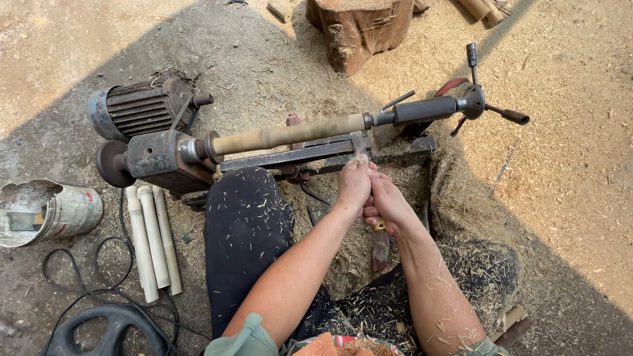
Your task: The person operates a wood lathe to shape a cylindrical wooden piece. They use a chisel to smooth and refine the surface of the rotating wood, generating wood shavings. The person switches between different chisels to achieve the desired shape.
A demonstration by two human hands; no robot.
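Note:
A long pale wooden rod (287, 134) is mounted in a small rusty lathe (165, 158), between the headstock at the left and the tailstock (428, 109) at the right. My left hand (354, 184) and my right hand (386, 203) are clasped together on a turning tool with a yellow-banded handle (380, 227). The tool's tip reaches up to the rod's right end, resting on the tool rest (361, 142). Shavings cover my dark trousers (247, 231).
An electric motor (142, 105) sits behind the headstock. Three pale turned rods (153, 242) lie on the ground at the left, beside a dented tin can (46, 211) and black cable (79, 277). A tree stump (359, 29) stands at the top. Sawdust covers the ground.

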